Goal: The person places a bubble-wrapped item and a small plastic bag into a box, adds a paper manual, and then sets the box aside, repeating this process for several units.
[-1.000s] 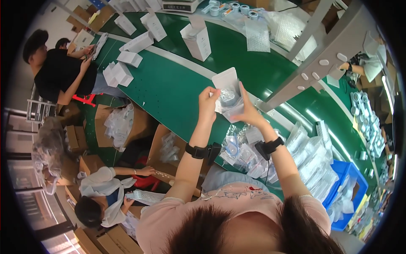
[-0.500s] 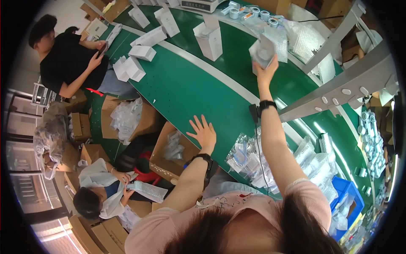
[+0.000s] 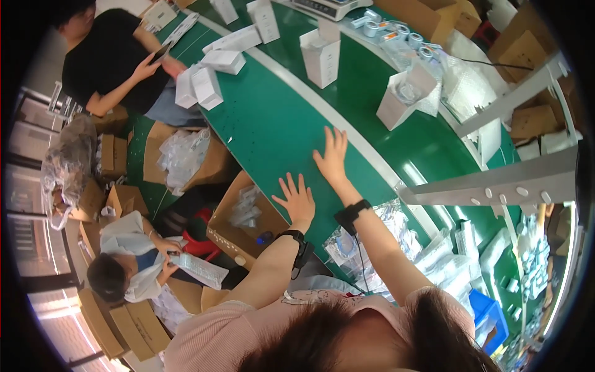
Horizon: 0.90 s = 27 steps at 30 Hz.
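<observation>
My left hand (image 3: 296,201) hovers over the near edge of the green table (image 3: 266,142), fingers spread, holding nothing. Farther right, my right hand (image 3: 333,158) is also empty, with its fingers apart above the green surface. Beyond it an open white box (image 3: 396,102) stands on the green belt, its flap up and a clear wrapped item showing at its mouth. Another open white box (image 3: 321,62) stands to its left. Several closed white boxes (image 3: 207,88) lie at the table's far left.
Clear plastic packets (image 3: 372,242) are heaped right of my right forearm. A grey metal bracket (image 3: 496,183) crosses at the right. Open cartons (image 3: 245,239) stand below the table edge. One person (image 3: 118,62) sits far left; another (image 3: 133,257) handles bubble wrap lower left.
My right hand has let go of the open white box and drawn back left and nearer. The box now stands on the belt. My left hand stays spread in nearly the same place.
</observation>
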Each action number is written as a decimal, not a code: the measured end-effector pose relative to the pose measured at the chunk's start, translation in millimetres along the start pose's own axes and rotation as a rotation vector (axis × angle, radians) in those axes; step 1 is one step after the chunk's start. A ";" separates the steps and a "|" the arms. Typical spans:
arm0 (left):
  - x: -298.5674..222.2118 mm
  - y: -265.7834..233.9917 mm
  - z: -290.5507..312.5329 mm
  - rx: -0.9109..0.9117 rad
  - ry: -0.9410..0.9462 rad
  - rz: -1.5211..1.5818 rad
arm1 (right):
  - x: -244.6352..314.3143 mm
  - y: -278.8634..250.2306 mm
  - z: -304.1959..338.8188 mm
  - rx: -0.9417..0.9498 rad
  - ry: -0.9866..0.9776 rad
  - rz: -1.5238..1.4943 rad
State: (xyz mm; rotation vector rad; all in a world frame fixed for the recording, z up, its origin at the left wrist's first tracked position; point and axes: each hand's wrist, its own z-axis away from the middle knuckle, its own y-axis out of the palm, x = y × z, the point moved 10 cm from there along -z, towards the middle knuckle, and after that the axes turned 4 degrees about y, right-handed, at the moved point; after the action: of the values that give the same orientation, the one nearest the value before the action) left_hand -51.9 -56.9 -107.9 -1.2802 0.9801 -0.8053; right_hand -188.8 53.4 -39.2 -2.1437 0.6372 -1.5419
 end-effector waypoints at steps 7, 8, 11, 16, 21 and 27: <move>2.6 -15.4 3.3 -0.099 0.030 0.245 | 1.4 109.9 4.2 0.659 -0.082 0.326; 5.1 -17.9 -0.2 -0.107 0.034 0.332 | -3.5 110.9 3.3 0.658 -0.082 0.328; 37.7 -53.4 -23.8 -0.287 0.092 0.547 | -5.9 106.1 12.0 0.681 -0.153 0.303; 123.2 -166.3 -146.3 -0.809 0.150 0.408 | -8.4 91.8 -2.3 0.566 -0.092 0.198; 213.9 -174.1 -303.0 -0.532 -0.121 0.011 | -5.7 94.8 2.2 0.582 -0.069 0.137; 243.4 -120.8 -371.2 0.228 -0.154 -0.100 | 10.0 95.8 -1.7 0.603 -0.113 0.160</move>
State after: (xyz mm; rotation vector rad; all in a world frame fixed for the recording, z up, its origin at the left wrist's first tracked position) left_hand -293.2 -440.3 -28.2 -1.1811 0.6849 -0.8564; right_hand -199.2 -29.8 -86.7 -1.6624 0.2487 -1.3043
